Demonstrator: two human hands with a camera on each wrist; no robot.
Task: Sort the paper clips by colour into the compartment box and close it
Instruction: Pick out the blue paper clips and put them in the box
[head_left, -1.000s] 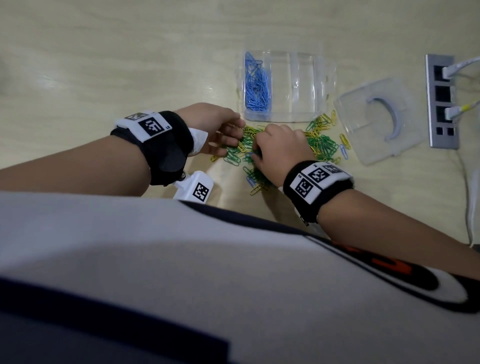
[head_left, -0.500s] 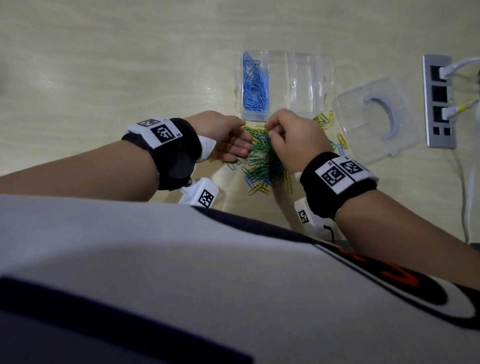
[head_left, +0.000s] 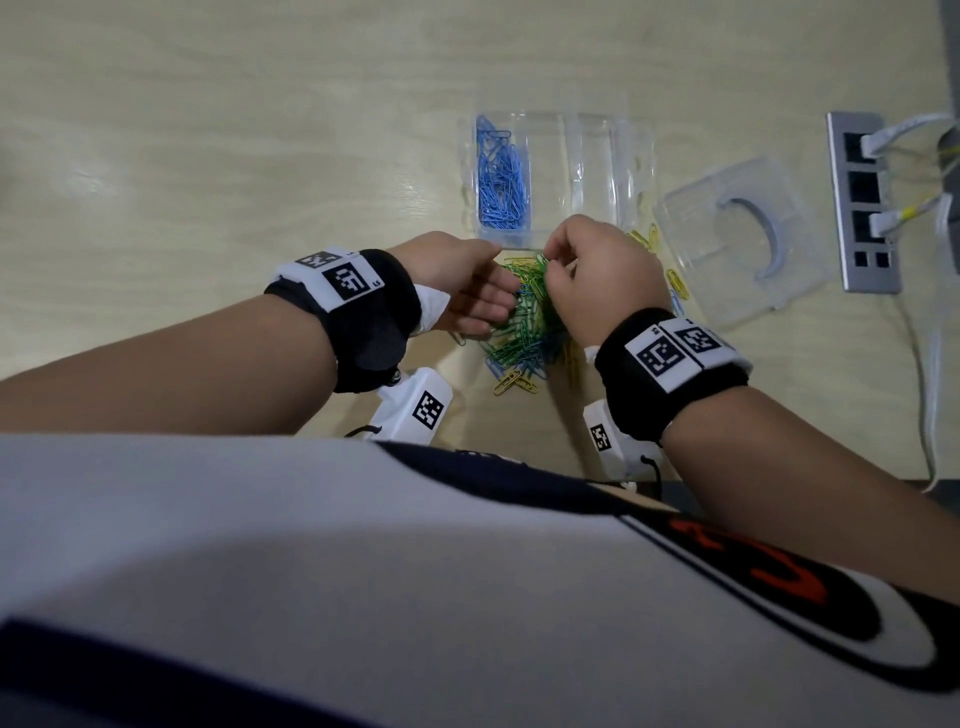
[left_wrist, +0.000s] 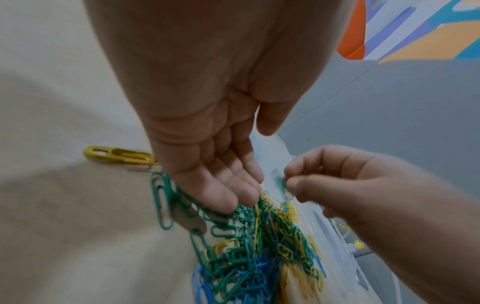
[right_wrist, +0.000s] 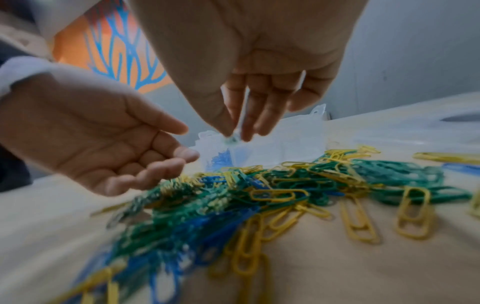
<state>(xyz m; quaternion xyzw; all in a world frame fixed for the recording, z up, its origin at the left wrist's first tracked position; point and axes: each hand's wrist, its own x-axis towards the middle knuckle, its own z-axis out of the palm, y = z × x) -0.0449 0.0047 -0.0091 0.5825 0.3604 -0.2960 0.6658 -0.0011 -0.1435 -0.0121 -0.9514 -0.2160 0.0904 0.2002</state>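
Observation:
A mixed pile of green, yellow and blue paper clips (head_left: 524, 332) lies on the table in front of the clear compartment box (head_left: 597, 156). The box's left compartment holds blue clips (head_left: 501, 182); its other compartments look bare. My right hand (head_left: 550, 265) is raised over the pile's far edge, next to the box, and pinches a green clip (right_wrist: 231, 139) between thumb and forefinger. My left hand (head_left: 488, 296) hovers palm-up beside it, fingers relaxed, fingertips (left_wrist: 233, 197) just above the pile (left_wrist: 259, 246), holding nothing.
The box's clear lid (head_left: 737, 239) lies flat to the right of the pile. A grey socket strip (head_left: 862, 202) with white plugs and cables sits at the far right. Loose yellow clips (head_left: 675, 280) lie between pile and lid.
My right hand has lifted off the pile and moved toward the box with a green clip pinched. My left hand has turned palm-up and opened beside it.

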